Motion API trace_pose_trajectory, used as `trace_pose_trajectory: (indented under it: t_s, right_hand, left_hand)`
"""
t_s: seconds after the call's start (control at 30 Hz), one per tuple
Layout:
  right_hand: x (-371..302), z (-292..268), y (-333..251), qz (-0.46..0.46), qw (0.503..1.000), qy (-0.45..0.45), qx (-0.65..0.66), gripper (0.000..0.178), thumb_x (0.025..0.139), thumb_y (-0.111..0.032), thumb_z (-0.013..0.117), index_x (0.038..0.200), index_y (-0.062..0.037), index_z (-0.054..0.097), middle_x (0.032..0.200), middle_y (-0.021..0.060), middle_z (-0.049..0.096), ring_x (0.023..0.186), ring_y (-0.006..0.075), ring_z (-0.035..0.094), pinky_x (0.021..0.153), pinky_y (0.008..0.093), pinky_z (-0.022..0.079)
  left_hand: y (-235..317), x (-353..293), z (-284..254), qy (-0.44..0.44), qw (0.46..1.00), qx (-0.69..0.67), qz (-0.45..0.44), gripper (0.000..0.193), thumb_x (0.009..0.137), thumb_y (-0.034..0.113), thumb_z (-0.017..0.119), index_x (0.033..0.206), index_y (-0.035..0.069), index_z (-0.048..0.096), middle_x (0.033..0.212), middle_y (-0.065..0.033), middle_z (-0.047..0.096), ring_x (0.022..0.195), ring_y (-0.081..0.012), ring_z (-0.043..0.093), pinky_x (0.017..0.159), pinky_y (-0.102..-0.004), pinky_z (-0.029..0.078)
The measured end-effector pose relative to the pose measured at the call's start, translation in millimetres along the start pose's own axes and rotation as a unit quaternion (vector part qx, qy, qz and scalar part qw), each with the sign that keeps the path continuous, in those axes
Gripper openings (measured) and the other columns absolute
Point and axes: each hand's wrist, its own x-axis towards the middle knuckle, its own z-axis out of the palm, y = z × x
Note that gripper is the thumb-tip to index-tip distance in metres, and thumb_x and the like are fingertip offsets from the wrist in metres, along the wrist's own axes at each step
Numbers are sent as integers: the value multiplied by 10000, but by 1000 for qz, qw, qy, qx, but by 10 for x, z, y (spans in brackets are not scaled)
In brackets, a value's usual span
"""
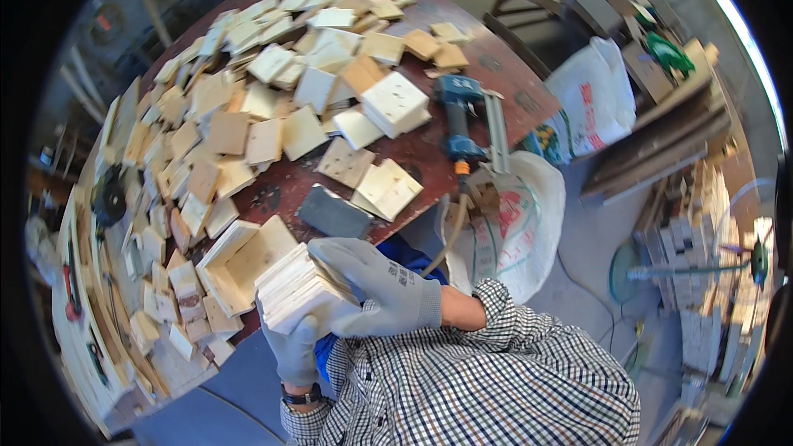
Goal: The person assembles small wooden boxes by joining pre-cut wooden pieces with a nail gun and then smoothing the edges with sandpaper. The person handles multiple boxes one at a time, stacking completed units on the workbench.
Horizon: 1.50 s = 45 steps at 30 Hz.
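A stack of thin, pale wooden boards (pixel 299 291) is held in front of my body, just off the near edge of the table. My left hand (pixel 293 355), in a grey glove, supports it from below with its fingers closed on it. From the right, my grey-gloved right hand (pixel 376 285) clasps the same stack, its fingers at the top and side. Right behind the stack sits a wooden box piece (pixel 263 249) with raised sides. Close to my right hand lies a dark grey block (pixel 334 213), with two light boards (pixel 387 188) beyond it.
Loose wooden pieces (pixel 248 103) cover much of the dark red table (pixel 512 66). A teal nail gun (pixel 461 120) with a hose lies at its right edge. White sacks (pixel 537 215) stand beside the table. At left are long planks (pixel 91 289); at right, stacked wood (pixel 698 223) and a fan-like stand (pixel 632 272).
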Motion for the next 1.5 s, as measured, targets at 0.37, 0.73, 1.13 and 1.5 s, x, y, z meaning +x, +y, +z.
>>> trace_pose_trajectory:
  t_s: [0.37, 0.73, 1.13, 1.5]
  right_hand:
    - [-1078, -620, -40, 247, 903, 303, 178, 1005, 808, -376, 810, 1618, 45, 390, 1562, 213, 521, 1466, 303, 497, 1232, 413, 364]
    - [-2439, -1248, 1817, 563, 692, 450, -28, 735, 970, -460, 720, 1518, -8, 531, 1339, 185, 692, 1216, 287, 690, 989, 390, 538]
    - [-2407, -1944, 3763, 699, 648, 226, -201, 641, 927, -448, 718, 1421, -55, 608, 1226, 210, 713, 1071, 327, 699, 839, 427, 558]
    - [-1866, -2165, 2318, 783, 605, 67, -131, 328, 993, -303, 655, 1224, -86, 742, 945, 98, 760, 733, 174, 720, 608, 325, 556]
  left_hand:
    - [-11, 561, 1091, -346, 933, 87, -53, 1035, 945, 346, 818, 1680, -14, 184, 1563, -177, 476, 1397, -264, 529, 1121, -404, 501]
    - [-138, 464, 240, -92, 986, 63, -122, 635, 1017, 96, 605, 1606, -32, 404, 1385, -182, 624, 1239, -240, 629, 1055, -371, 516]
    - [-437, 305, -47, 15, 962, 239, -132, 620, 885, 20, 657, 1489, -53, 536, 1307, -182, 661, 1108, -277, 689, 1015, -391, 544]
    - [-688, 419, -211, 66, 976, 122, -170, 562, 932, -37, 610, 1484, -87, 517, 1296, -170, 644, 1118, -221, 661, 976, -304, 531]
